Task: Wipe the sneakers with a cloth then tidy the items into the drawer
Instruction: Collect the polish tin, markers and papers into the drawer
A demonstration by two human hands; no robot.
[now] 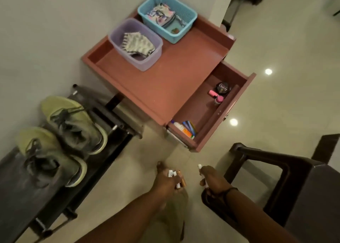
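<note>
From my remote view, the one word I can read is "Cherry", in white letters on the lid of a round black tin lying in the open drawer. The white markers held in the left hand carry dark print, but it is blurred; it may be a brand name, and I cannot make it out.
</note>
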